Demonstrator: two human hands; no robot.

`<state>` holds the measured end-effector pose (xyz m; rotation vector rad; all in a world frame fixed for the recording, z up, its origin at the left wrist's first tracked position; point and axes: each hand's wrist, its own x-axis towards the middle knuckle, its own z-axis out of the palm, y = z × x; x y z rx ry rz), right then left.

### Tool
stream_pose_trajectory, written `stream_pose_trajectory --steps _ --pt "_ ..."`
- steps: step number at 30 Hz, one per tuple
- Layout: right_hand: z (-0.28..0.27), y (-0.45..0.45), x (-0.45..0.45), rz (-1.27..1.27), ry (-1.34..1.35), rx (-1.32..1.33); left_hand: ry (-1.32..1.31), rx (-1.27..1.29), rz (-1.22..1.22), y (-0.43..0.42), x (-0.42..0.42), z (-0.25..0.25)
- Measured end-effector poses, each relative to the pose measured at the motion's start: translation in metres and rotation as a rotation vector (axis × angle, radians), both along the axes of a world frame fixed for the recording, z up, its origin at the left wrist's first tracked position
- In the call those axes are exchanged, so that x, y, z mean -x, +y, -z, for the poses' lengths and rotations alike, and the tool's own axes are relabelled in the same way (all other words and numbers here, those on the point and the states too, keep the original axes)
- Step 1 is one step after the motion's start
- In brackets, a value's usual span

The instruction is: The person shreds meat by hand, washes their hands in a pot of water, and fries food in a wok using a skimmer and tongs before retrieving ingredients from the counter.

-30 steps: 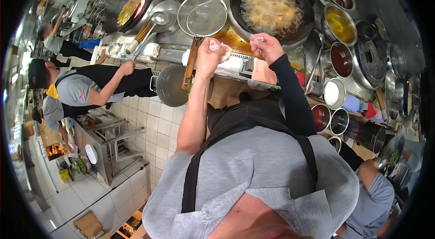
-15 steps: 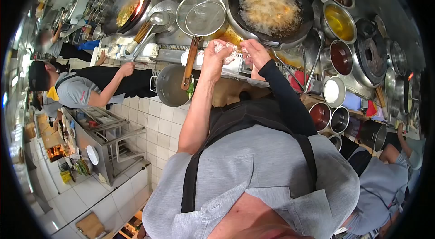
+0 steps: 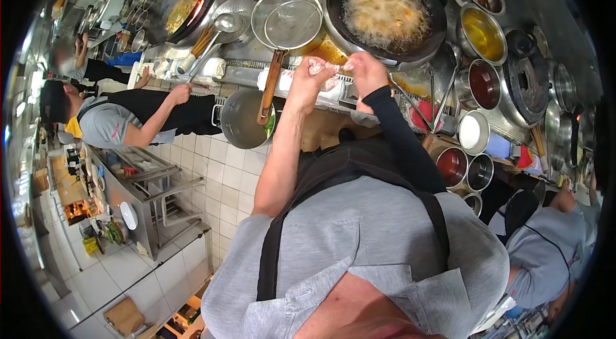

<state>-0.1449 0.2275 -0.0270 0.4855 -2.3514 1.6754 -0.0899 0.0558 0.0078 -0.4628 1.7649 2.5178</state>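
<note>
My left hand (image 3: 309,85) is closed around pale pink, floury-looking pieces, perhaps raw meat (image 3: 317,67). My right hand (image 3: 370,77), below a black sleeve, has its fingers pinched on the end of one piece, which spans the gap between the hands. Both hands are over the near edge of the stove, just in front of a black wok (image 3: 437,29) of bubbling oil with golden pieces frying (image 3: 385,13). Left of my left hand lies a round mesh strainer (image 3: 287,18); its wooden handle (image 3: 271,85) points toward me.
Metal bowls of yellow liquid (image 3: 482,32) and dark red sauce (image 3: 482,84) line the right side, near tongs (image 3: 443,98). A large pot (image 3: 244,122) stands at lower left. To the left, a co-worker (image 3: 106,117) holds a ladle (image 3: 224,24) near a flaming wok (image 3: 199,8).
My right hand has turned and its fingers have curled inward onto the piece. A strand of it now stretches between my hands. At right, another person has shifted.
</note>
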Motion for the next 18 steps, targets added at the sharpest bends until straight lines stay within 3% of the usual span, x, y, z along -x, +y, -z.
stream_pose_trajectory --steps 4,9,16,18 --pt "0.012 0.019 0.023 -0.329 -0.698 0.675 -0.050 -0.148 0.008 -0.006 -0.001 0.002" --pt "-0.024 0.022 0.011 -0.463 -0.871 1.155 -0.068 -0.174 0.017 -0.002 -0.002 -0.006" --pt "-0.012 0.025 0.014 -0.309 -0.733 0.695 -0.053 -0.208 0.003 -0.005 -0.012 0.007" --pt "0.037 0.024 0.020 -0.296 -0.633 0.639 -0.052 -0.214 -0.004 -0.001 -0.015 0.008"
